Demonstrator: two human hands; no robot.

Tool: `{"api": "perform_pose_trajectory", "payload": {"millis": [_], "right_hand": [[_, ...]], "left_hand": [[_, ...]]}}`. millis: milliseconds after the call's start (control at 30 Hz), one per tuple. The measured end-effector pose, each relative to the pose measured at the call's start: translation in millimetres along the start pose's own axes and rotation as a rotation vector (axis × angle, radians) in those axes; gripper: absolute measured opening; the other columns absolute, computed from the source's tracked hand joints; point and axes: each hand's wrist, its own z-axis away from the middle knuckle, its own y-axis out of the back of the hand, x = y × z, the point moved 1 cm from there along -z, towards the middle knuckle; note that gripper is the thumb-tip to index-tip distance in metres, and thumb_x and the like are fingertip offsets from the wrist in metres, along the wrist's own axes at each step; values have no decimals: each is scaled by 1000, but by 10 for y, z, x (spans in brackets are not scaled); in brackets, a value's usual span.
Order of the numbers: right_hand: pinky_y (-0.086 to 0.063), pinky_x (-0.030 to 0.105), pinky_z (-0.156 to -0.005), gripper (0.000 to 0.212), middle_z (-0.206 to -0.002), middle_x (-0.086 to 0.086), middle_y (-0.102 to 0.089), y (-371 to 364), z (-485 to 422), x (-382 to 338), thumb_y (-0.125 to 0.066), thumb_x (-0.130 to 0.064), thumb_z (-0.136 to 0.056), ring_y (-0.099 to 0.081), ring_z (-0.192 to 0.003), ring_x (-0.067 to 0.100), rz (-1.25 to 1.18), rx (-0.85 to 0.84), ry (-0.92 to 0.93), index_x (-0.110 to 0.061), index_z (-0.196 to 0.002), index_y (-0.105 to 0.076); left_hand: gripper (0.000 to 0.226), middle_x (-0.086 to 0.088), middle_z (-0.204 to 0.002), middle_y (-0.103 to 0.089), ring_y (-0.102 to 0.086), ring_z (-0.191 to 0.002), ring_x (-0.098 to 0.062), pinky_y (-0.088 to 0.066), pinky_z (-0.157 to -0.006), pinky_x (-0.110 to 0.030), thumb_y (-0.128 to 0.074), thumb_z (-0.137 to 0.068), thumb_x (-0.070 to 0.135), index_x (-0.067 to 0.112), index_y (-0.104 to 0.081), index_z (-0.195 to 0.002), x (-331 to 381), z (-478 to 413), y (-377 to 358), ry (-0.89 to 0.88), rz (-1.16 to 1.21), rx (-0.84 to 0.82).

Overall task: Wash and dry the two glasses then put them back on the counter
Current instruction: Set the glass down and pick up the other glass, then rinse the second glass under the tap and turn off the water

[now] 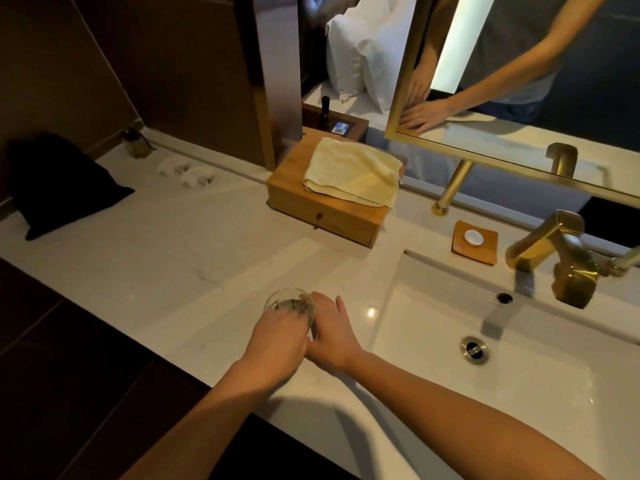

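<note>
A clear glass (289,301) stands on the white marble counter (173,271), just left of the sink (485,393). My left hand (278,339) comes over it from the near side, fingers curled round its rim and wall. My right hand (332,336) lies against the glass's right side with its fingers fairly straight. The hands hide the glass's lower part. A second glass cannot be made out.
A folded cream towel (353,173) lies on a wooden drawer box (322,216) at the back. A gold faucet (554,258) and a wooden soap dish (474,242) stand behind the sink. A black bag (59,185) and crumpled white tissue (187,173) sit at the far left.
</note>
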Motion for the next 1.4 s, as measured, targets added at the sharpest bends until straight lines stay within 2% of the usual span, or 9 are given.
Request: {"api": "perform_pose_trajectory", "payload": {"millis": [133, 333, 500, 767, 900, 1033, 1167, 1300, 1400], "right_hand": [[-14, 43, -119, 36, -108, -16, -57, 56, 23, 71, -63, -42, -79, -49, -109, 5, -55, 44, -38, -37, -113, -54], [-34, 43, -108, 30, -83, -27, -46, 428, 409, 341, -64, -31, -77, -46, -82, -10, -142, 79, -111, -33, -103, -49], [-50, 33, -93, 57, -119, -10, -60, 893, 836, 626, -71, -43, -75, -58, -106, 5, -339, 198, -237, -28, -125, -50], [-50, 29, -90, 52, -113, -8, -54, 1582, 1536, 1113, -77, -41, -73, -56, -102, 6, -262, 338, -341, -41, -116, -47], [-53, 25, -85, 56, -114, -5, -53, 1877, 1819, 1313, -82, -30, -70, -58, -101, 10, -281, 350, -378, -37, -114, -50], [-54, 26, -86, 56, -118, -3, -53, 2071, 1997, 1513, -84, -23, -70, -59, -102, 12, -318, 333, -432, -28, -117, -55], [-56, 34, -88, 56, -121, -2, -54, 2213, 2046, 1724, -84, -24, -72, -60, -103, 18, -360, 304, -447, -29, -121, -57], [-57, 27, -82, 52, -121, -2, -56, 2384, 1935, 1855, -80, -27, -76, -61, -100, 16, -323, 238, -472, -31, -122, -56], [-54, 22, -74, 19, -106, -4, -65, 2629, 1802, 1938, -65, -26, -90, -63, -92, 6, -327, 243, -469, -28, -109, -65]], "left_hand": [[26, -6, -113, -66, -63, -97, -23, -45, -76, -31, -49, -93, 15, 15, -58, -117, 77, -173, -9, 32, -73, -135], [28, -5, -120, -61, -60, -105, -25, -45, -85, -32, -49, -94, 21, 18, -52, -122, 540, -249, 28, -128, 43, -161], [28, -10, -113, -64, -60, -99, -27, -44, -77, -32, -41, -96, 20, 15, -54, -121, 995, -478, 88, -324, 80, -163], [28, -1, -102, -72, -66, -89, -18, -53, -81, -43, -49, -90, 31, 27, -66, -112, 1792, -792, 8, -390, 545, -382], [20, 5, -96, -74, -67, -90, -9, -52, -86, -28, -57, -89, 21, 24, -74, -100, 2146, -827, -48, -311, 908, -447], [23, -4, -93, -77, -70, -84, -6, -50, -74, -11, -53, -94, 17, 13, -75, -99, 2348, -830, -93, -79, 1323, -567], [25, -8, -99, -76, -69, -88, -13, -50, -72, -14, -52, -93, 20, 12, -74, -103, 2530, -934, -185, 24, 1394, -596], [24, -12, -102, -73, -71, -82, -14, -55, -68, -17, -48, -98, 18, 8, -65, -111, 2656, -1103, -224, 153, 1538, -582], [23, -14, -101, -73, -72, -85, -18, -58, -71, -24, -49, -97, 19, 6, -61, -112, 2677, -1212, -226, 199, 1658, -610]]}}
